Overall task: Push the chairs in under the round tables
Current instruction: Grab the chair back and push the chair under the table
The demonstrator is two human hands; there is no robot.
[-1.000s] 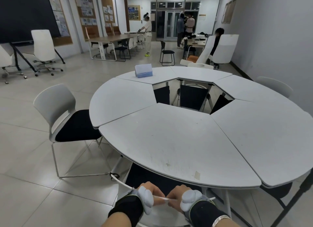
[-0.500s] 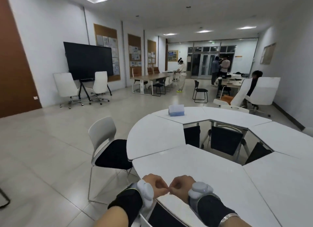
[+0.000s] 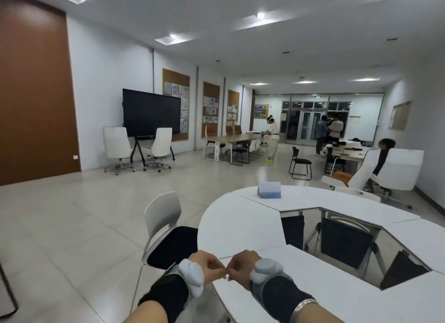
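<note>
Both hands have come off the near chair's backrest, which is now out of view, and the view has lifted toward the room. Left hand (image 3: 207, 266) and right hand (image 3: 243, 266) hang over the near edge of the round desk (image 3: 240, 226), fingers curled, fingertips meeting; nothing is seen held between them. Judgement: the near chair is done and the hands are idle between chairs. The white-backed chair (image 3: 166, 216) stands at the desk's left rim, with only the front of its seat under it and the backrest well out. Judgement: it is next. Open floor (image 3: 84, 226) lies left of it, giving room to step round behind the backrest. Dark chair seats (image 3: 344, 243) show through the desk's central opening.
</note>
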